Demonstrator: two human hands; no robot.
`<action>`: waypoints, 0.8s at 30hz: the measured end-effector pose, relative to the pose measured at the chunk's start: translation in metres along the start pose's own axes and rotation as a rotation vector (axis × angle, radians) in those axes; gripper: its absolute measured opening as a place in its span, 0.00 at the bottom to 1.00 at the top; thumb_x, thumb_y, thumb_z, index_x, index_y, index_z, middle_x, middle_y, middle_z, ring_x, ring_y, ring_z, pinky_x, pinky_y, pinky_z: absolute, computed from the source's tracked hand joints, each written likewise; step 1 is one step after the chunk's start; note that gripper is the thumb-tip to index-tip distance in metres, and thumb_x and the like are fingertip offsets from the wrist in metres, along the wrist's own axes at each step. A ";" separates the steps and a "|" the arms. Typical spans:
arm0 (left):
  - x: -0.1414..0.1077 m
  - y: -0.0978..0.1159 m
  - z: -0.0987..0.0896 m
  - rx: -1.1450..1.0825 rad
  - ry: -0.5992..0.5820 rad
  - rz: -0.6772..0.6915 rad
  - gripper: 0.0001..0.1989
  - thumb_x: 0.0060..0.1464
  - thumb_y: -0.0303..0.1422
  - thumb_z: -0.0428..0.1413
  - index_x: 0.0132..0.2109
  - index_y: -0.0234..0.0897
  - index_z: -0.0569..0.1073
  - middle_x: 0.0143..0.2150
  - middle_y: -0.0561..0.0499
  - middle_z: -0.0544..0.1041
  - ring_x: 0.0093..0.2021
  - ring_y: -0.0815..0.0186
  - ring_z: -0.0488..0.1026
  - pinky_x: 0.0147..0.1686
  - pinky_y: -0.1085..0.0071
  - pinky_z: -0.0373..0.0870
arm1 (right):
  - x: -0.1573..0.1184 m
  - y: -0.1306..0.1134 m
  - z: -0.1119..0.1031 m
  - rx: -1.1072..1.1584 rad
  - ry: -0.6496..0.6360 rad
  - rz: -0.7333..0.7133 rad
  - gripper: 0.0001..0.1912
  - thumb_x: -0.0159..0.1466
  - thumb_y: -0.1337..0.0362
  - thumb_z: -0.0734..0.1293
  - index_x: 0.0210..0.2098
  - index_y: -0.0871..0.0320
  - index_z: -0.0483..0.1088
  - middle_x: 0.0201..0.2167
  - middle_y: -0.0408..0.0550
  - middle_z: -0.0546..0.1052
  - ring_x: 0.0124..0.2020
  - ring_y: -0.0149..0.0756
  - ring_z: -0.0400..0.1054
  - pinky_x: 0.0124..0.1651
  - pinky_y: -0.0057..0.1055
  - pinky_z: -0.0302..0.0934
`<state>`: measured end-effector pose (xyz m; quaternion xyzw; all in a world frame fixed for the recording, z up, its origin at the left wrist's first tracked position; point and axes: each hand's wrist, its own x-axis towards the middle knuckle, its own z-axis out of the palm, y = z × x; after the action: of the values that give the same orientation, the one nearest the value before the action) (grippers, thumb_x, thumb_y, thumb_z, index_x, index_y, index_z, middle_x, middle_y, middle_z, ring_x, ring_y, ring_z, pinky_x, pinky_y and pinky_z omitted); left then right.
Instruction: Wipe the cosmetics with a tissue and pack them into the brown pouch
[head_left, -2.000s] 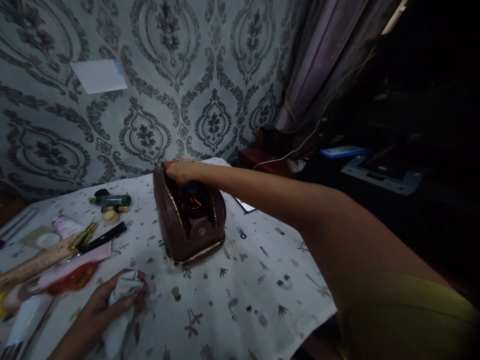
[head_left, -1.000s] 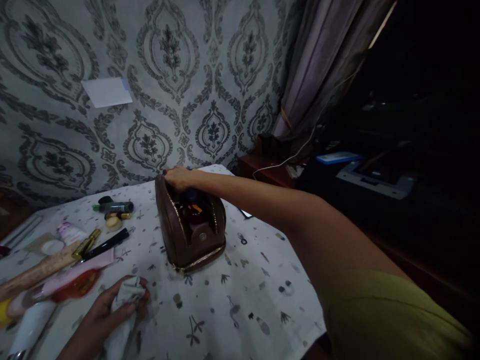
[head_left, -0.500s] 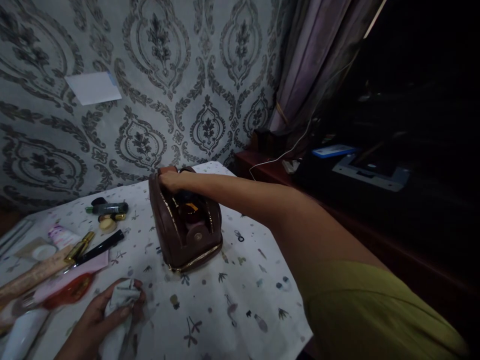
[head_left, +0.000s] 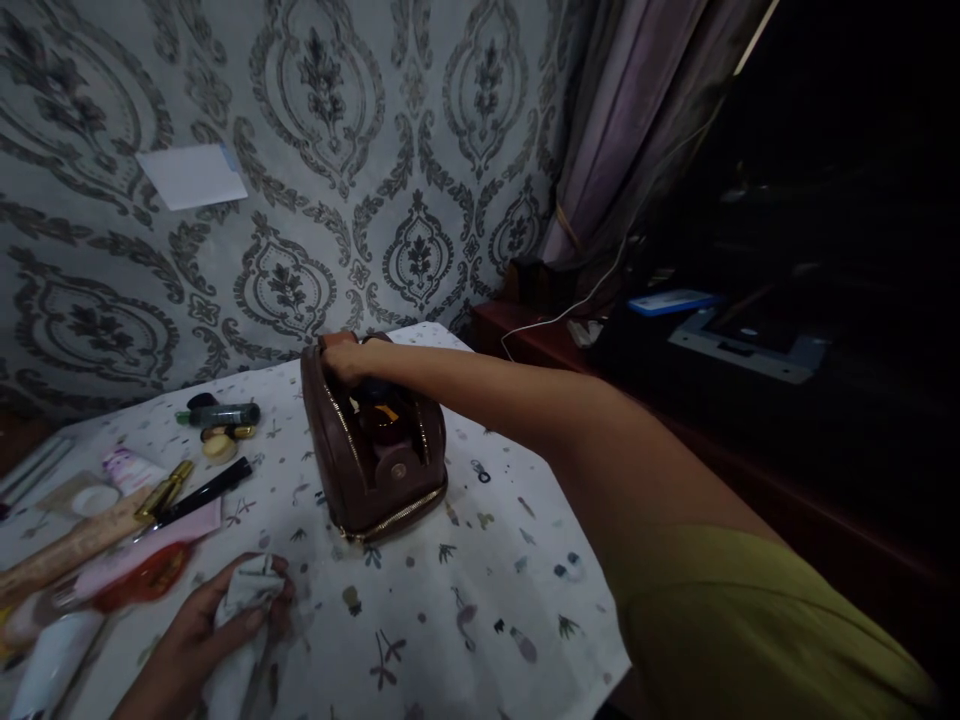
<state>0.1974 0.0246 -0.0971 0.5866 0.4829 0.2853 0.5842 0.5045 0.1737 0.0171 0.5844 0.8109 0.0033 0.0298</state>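
Note:
A brown toiletry bag (head_left: 379, 505) with gold zips stands unzipped on the table. My right hand (head_left: 345, 364) reaches down into its far left side, the fingers hidden behind the bag's wall. Inside the bag a dark, glossy reddish item (head_left: 386, 422) shows below my forearm. At the lower left, my left hand (head_left: 199, 628) is closed round a crumpled white cloth (head_left: 251, 590) with grey marks, held over the table in front of the bag.
Cosmetics lie at the left: a black tube (head_left: 210, 490), a gold tube (head_left: 166, 490), a red bottle (head_left: 146, 578), a white tube (head_left: 60, 660) and a dark green bottle (head_left: 229, 414). The patterned wall stands behind the table. A white cable (head_left: 562, 316) runs along the right side.
My right hand stays in the bag and my left hand keeps the cloth. The view has shifted very slightly; nothing else has visibly moved.

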 end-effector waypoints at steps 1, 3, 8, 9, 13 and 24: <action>0.001 0.000 -0.001 -0.003 -0.009 0.002 0.29 0.35 0.52 0.71 0.41 0.37 0.81 0.36 0.45 0.83 0.32 0.57 0.77 0.39 0.65 0.74 | -0.003 0.000 -0.004 -0.003 -0.011 0.002 0.23 0.48 0.73 0.76 0.45 0.59 0.77 0.48 0.51 0.81 0.51 0.45 0.74 0.50 0.31 0.68; 0.003 0.000 -0.003 -0.012 -0.040 0.013 0.28 0.37 0.50 0.71 0.42 0.36 0.80 0.36 0.46 0.83 0.32 0.58 0.77 0.38 0.66 0.73 | -0.010 0.003 -0.013 0.012 -0.028 -0.012 0.25 0.48 0.71 0.77 0.46 0.59 0.76 0.51 0.51 0.79 0.52 0.45 0.73 0.48 0.30 0.67; 0.006 0.006 -0.005 -0.061 -0.207 0.020 0.24 0.41 0.46 0.70 0.42 0.36 0.79 0.36 0.46 0.82 0.32 0.60 0.77 0.37 0.67 0.73 | -0.035 0.010 -0.036 0.072 -0.016 -0.103 0.11 0.57 0.74 0.69 0.40 0.69 0.75 0.44 0.52 0.81 0.44 0.33 0.73 0.45 0.23 0.62; 0.006 0.007 -0.006 -0.076 -0.209 0.008 0.24 0.41 0.46 0.70 0.43 0.35 0.79 0.36 0.46 0.82 0.31 0.60 0.77 0.37 0.67 0.73 | -0.041 0.009 -0.041 0.052 0.010 -0.080 0.08 0.59 0.74 0.68 0.38 0.68 0.76 0.41 0.52 0.81 0.43 0.35 0.74 0.44 0.25 0.62; 0.008 0.009 -0.005 -0.202 -0.202 -0.043 0.24 0.40 0.43 0.71 0.42 0.34 0.78 0.34 0.46 0.82 0.31 0.61 0.77 0.36 0.67 0.73 | -0.073 -0.026 -0.059 -0.059 0.229 0.081 0.09 0.65 0.68 0.65 0.33 0.64 0.76 0.35 0.54 0.80 0.42 0.45 0.75 0.44 0.34 0.64; 0.005 0.023 -0.006 -0.628 0.275 0.008 0.06 0.49 0.30 0.63 0.37 0.40 0.78 0.37 0.51 0.82 0.45 0.59 0.78 0.40 0.73 0.77 | -0.117 -0.218 0.029 0.254 0.435 -0.376 0.23 0.70 0.55 0.62 0.57 0.65 0.70 0.60 0.56 0.73 0.64 0.43 0.63 0.66 0.36 0.59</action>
<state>0.1991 0.0348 -0.0747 0.3360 0.4432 0.4989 0.6647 0.3365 -0.0068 -0.0151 0.4090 0.8860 0.0213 -0.2175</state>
